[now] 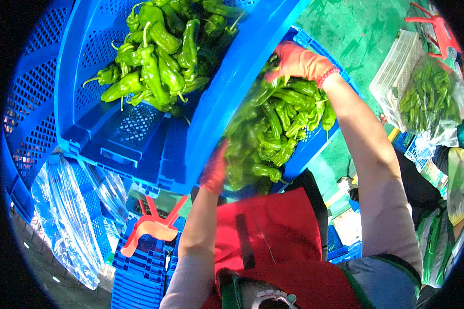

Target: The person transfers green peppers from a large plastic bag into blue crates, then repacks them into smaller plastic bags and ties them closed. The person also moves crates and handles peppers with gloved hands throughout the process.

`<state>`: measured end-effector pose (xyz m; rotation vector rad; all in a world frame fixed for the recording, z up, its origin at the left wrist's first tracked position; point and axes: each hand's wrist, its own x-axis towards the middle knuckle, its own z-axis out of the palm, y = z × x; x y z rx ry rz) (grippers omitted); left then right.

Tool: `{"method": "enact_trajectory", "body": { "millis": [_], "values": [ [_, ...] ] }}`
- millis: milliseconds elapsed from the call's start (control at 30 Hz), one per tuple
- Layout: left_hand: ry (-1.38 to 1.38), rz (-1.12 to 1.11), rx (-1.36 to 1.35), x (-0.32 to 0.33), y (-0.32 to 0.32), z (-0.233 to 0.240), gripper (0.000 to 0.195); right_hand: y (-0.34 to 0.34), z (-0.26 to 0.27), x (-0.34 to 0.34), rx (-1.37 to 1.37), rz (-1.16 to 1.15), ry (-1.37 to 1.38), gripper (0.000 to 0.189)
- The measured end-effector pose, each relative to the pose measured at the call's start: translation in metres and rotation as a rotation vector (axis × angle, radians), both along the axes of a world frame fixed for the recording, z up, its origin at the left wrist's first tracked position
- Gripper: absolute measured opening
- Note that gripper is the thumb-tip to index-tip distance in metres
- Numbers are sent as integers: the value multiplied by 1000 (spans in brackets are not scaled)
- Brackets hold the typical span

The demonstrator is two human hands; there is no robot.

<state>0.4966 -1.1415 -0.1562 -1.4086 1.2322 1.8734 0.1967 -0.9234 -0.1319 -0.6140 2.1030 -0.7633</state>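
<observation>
My right hand (pixel 302 64), in an orange-red glove, reaches over the far part of a heap of green peppers (pixel 290 112). Its fingertips touch the peppers and are partly hidden, so a grip cannot be made out. My left hand (pixel 215 172), gloved too, is by the near left side of the same heap, against the wall of a big blue plastic crate (pixel 232 83). Blur hides what its fingers do. The heap lies in a lower blue crate (pixel 307 148), and its left part is blurred. More green peppers (pixel 154 65) lie inside the big crate.
Clear plastic film (pixel 67 220) hangs below the big crate. An orange-red plastic stool (pixel 154 224) stands near stacked blue crates (pixel 137 278). To the right are a white crate (pixel 396 77), a clear bag of green peppers (pixel 429 94) and another red stool (pixel 440 33) on the green floor (pixel 344 46).
</observation>
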Motion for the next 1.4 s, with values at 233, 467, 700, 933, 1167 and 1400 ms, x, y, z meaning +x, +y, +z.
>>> {"method": "enact_trajectory", "body": {
  "millis": [233, 467, 700, 933, 1167, 1400],
  "values": [
    [94, 64, 303, -34, 4, 7, 48, 4, 17, 27, 298, 93, -112, 87],
    [37, 167, 388, -67, 46, 0, 47, 4, -8, 78, -115, -557, -508, 84],
    [64, 258, 536, -68, 59, 25, 42, -12, 4, 154, -202, -1134, -676, 82],
    [191, 112, 381, -34, 79, 98, 46, 5, 91, 228, -375, -1273, -509, 47],
    [445, -147, 286, -51, 53, 234, 58, -9, 243, 214, -403, -1162, -524, 22],
    [830, -112, -207, -161, -57, 304, 56, -96, 257, 127, -999, -942, -142, 49]
  ]
}}
